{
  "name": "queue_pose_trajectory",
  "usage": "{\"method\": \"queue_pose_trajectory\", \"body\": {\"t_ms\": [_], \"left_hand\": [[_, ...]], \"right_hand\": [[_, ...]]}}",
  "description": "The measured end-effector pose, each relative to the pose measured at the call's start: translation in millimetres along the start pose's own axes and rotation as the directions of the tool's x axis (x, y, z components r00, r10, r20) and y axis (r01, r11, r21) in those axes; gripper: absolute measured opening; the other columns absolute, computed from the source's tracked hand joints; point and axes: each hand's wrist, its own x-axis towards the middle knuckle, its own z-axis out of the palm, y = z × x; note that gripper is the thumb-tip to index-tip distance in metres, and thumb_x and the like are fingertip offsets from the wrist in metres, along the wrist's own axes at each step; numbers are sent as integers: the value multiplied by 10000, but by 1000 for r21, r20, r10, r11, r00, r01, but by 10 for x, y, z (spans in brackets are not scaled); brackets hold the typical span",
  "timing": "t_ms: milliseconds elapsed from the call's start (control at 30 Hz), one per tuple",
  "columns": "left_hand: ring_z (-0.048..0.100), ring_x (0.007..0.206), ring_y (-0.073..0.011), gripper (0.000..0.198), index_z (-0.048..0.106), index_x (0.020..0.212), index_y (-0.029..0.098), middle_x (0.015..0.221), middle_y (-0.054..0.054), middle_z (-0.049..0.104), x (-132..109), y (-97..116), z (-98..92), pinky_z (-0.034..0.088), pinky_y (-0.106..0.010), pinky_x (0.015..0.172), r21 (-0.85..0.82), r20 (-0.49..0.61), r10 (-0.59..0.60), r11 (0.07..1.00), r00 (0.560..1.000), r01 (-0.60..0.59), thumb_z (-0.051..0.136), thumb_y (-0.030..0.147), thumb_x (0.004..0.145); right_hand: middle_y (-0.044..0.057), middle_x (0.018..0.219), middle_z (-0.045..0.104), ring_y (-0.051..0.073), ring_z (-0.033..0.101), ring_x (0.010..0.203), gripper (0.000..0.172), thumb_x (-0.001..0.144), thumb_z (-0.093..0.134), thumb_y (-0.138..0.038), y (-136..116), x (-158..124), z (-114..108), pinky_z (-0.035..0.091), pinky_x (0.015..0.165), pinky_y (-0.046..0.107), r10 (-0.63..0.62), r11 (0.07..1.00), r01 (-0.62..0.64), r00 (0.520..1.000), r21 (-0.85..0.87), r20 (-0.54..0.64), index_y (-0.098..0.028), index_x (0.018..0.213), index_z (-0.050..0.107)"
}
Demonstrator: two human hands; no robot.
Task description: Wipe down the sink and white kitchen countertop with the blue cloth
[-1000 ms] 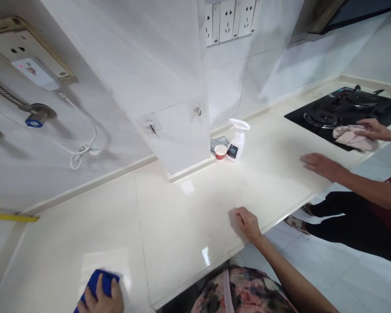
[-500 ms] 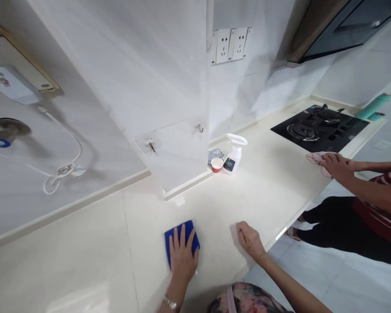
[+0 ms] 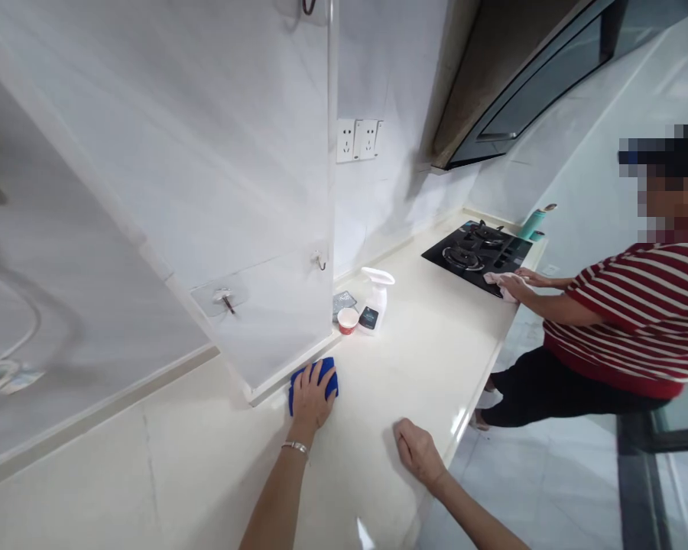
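My left hand (image 3: 312,399) lies with fingers spread on a folded blue cloth (image 3: 328,374), pressing it to the pale countertop (image 3: 372,397) beside the foot of the wall corner. Its thumb rests near the cloth's right edge. To the right, my right hand (image 3: 417,451) is closed in a fist on the counter near the front edge, with nothing visible in it. Beyond the cloth stand a small red and white cup (image 3: 348,321) and a white spray bottle (image 3: 377,294) with a dark label. A grey packet (image 3: 344,302) is behind the cup.
A person in a red striped shirt (image 3: 636,305) stands at the right, both hands at a pink cloth (image 3: 507,284) by the black gas stove (image 3: 475,252). The wall corner (image 3: 298,305) juts over the counter. A range hood (image 3: 516,84) hangs above.
The view has swung right and up. My left hand and the blue cloth have moved forward to the wall's foot. The other person's pink cloth has moved from the counter onto the stove edge.
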Motion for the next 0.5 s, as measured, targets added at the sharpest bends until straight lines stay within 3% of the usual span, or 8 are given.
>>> {"method": "queue_pose_trajectory", "body": {"t_ms": [100, 200, 367, 500], "left_hand": [[371, 1515, -379, 508, 581, 1479, 312, 1642, -101, 441, -161, 137, -13, 344, -609, 1234, 18, -16, -29, 999, 999, 29, 579, 317, 971], [357, 1522, -405, 533, 563, 1499, 291, 1652, -120, 421, -540, 302, -45, 321, -641, 1241, 53, -41, -65, 996, 997, 67, 579, 305, 967], [347, 1537, -378, 646, 434, 1575, 360, 1679, -72, 385, -1514, 437, -99, 369, -623, 1221, 165, -121, 44, 986, 992, -23, 570, 275, 949], [371, 1532, -348, 705, 412, 1571, 425, 1676, -20, 393, -2298, 276, -160, 402, -589, 1214, 191, -84, 27, 982, 996, -10, 583, 278, 904]], "right_hand": [[-28, 749, 522, 137, 533, 633, 230, 953, 354, -71, -2, 10, -24, 392, 626, 252, -1, 1000, 1, 1000, -1, -11, -247, 871, 476], [-24, 751, 536, 141, 541, 637, 230, 951, 361, -76, 3, 1, -23, 398, 630, 255, 7, 1000, -7, 1000, 0, -14, -241, 870, 499], [-23, 754, 552, 138, 564, 644, 233, 963, 361, -91, 22, -10, 17, 417, 639, 251, 18, 1000, -18, 1000, 12, -12, -235, 876, 522], [-22, 758, 563, 134, 563, 634, 238, 966, 351, -94, 19, -3, 42, 405, 628, 248, 3, 1000, -3, 999, -7, -31, -234, 873, 521]]}}
